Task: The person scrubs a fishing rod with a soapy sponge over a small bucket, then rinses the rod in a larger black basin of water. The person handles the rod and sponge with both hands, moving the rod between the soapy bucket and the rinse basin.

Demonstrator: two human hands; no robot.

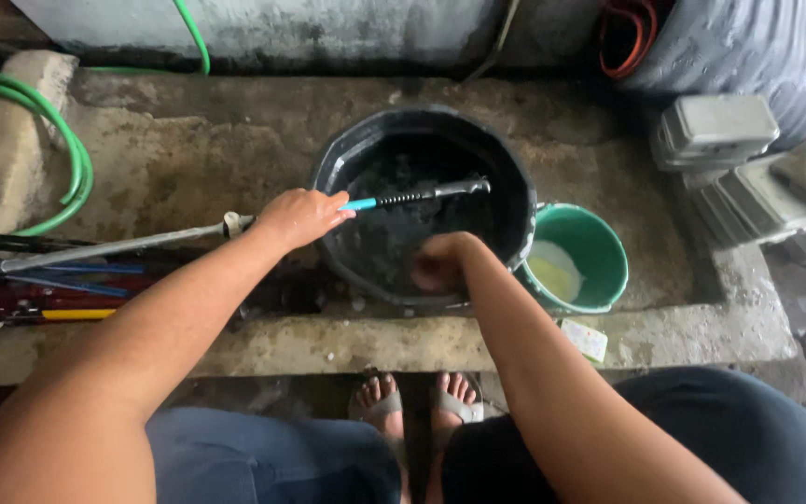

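My left hand [302, 216] grips a long thin metal rod [123, 245] and holds it level, its black handle end [426, 193] with a turquoise band reaching over a black basin [513, 187] of dark water. My right hand [440, 262] is a closed fist at the basin's near rim, dipped toward the water; I cannot tell whether it holds anything. The rod's shaft runs left across the concrete slab [188, 159].
A green bucket [601, 245] with a yellowish thing inside stands right of the basin. A green hose [69, 154] curls at the left. Several coloured rods [58, 291] lie at the left. Grey moulded blocks [725, 163] sit at the right. My sandalled feet [417, 406] are below the concrete ledge.
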